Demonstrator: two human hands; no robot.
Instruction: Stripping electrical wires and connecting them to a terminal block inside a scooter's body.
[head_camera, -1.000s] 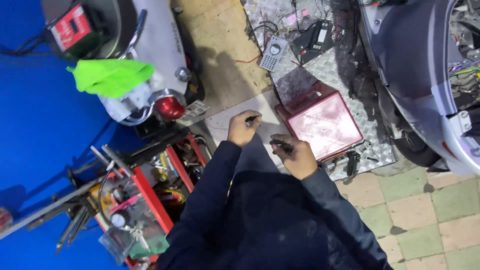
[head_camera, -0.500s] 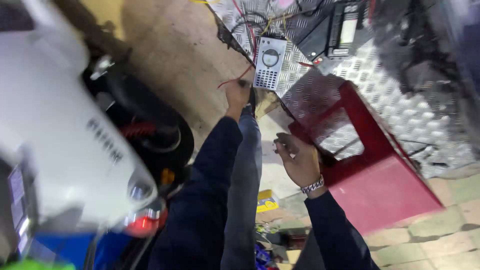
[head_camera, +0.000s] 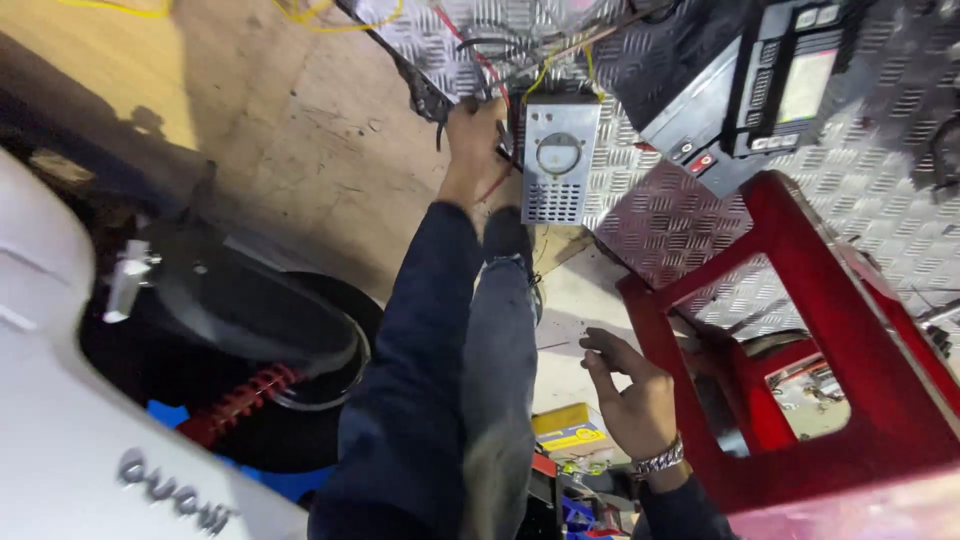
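At the far left, the white scooter body and its rear wheel with the red shock spring close off that side; bare concrete floor lies between them and your outstretched arm.

Your left hand is extended to the grey metal-cased unit with a round dial. The fingers are curled at the unit's left edge, among the red and black wires; whether they pinch a wire or a tool cannot be told. The unit rests on the chequer-plate sheet, wires attached at its top, so the work at its leads is judged to be in progress, not finished.

Your right hand hangs free, fingers loosely spread, holding nothing, above a small yellow box.

To the right, the red stool stands close beside your right hand and limits room there. A black instrument with a screen sits beyond it.
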